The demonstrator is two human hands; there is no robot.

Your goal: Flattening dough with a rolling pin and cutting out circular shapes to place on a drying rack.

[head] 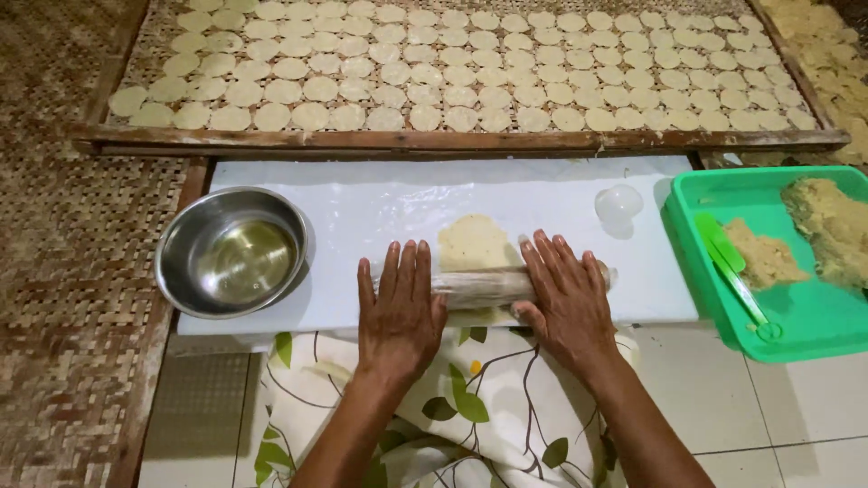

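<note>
Both my hands lie flat on a rolling pin (484, 287) wrapped in clear plastic. My left hand (400, 312) presses its left end and my right hand (565, 303) its right end, fingers stretched forward. Under the pin lies a flattened pale yellow sheet of dough (472, 242) on a white board (380, 199) covered with plastic. A small clear round cup (618, 203) sits upside down on the board's far right.
A steel bowl (232, 250) holding a little liquid stands on the board's left. A green tray (814, 321) at right holds dough lumps (836, 226) and a green spatula (731, 267). A woven drying rack (452, 140) with several dough discs lies beyond. Leaf-print cloth (452, 407) covers my lap.
</note>
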